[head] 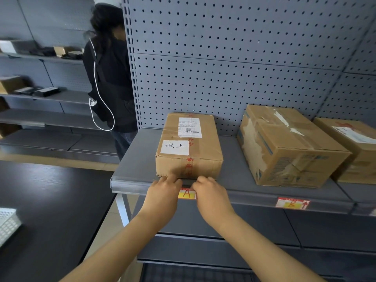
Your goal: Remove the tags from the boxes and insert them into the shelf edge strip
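A red and yellow tag (pixel 186 193) marked "A" sits in the shelf edge strip (pixel 132 185), just below a cardboard box (pixel 190 147) with white labels. My left hand (pixel 163 197) and my right hand (pixel 211 197) flank the tag, fingers curled over the strip's top edge, each covering one end of the tag. A second tag (pixel 292 203) with a red arrow sits in the strip further right, below a larger worn box (pixel 289 147). A third box (pixel 356 147) stands at the far right.
A person in dark clothes (pixel 109 78) stands behind the shelf's left end. A dark table (pixel 50 210) with a white basket (pixel 8 224) lies to the left. Grey pegboard (pixel 234 58) backs the shelf; lower shelves sit beneath.
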### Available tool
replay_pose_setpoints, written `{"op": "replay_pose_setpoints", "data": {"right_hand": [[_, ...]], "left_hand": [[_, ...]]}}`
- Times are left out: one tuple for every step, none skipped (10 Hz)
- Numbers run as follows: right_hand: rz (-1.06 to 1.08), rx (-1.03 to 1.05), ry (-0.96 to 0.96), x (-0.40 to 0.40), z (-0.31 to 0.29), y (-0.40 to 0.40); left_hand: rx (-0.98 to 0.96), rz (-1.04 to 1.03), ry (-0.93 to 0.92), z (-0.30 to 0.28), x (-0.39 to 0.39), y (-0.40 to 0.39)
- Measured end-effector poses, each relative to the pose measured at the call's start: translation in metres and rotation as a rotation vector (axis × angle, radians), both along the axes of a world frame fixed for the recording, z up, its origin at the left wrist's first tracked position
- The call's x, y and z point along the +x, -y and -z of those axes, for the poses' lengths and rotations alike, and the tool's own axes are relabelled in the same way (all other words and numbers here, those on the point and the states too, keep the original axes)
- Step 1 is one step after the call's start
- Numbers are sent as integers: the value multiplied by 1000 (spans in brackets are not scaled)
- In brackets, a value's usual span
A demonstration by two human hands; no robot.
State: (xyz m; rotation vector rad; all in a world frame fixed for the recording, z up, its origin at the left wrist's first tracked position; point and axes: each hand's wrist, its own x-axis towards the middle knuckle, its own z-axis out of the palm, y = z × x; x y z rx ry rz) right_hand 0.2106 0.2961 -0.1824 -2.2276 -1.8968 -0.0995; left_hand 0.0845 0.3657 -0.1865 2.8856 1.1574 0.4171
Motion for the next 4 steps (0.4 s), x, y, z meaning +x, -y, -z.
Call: {"op": "replay_pose_setpoints", "data": {"right_hand": [[44,77,-179,3,1,3],[115,149,-354,7,-3,11],[146,145,-387,9,-11,21],[156,150,-346,11,-18,30]], "left_hand": [[-10,4,-25,-2,-2,2],[48,-8,-35,-6,-3,2],[102,-15,-45,-15,-1,6],[134,-35,-56,-21,3,9]]}}
